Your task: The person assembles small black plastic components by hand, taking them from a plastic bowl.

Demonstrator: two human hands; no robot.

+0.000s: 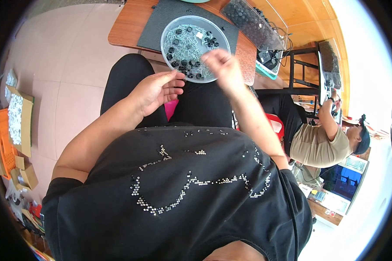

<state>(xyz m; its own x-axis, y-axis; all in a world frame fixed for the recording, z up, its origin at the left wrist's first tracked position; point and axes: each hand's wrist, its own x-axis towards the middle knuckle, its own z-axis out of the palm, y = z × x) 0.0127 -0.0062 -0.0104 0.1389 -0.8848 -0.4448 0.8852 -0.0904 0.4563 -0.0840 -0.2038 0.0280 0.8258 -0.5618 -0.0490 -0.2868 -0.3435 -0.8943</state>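
A round, clear plastic tub stands near the table's edge before me. Loose silver screws fill much of it, with small black round caps among them. My left hand is just outside the tub's near left rim, palm turned inward. Its thumb and forefinger come together at the tips; anything between them is too small to make out. Over the tub's right side is my right hand, smeared by motion, with its fingers bent. Whether it holds anything does not show.
The tub rests on a dark mat on a brown wooden table. A clear bin of black parts is at the far right. At right, a person in a tan shirt works at another table. Cardboard boxes are at left.
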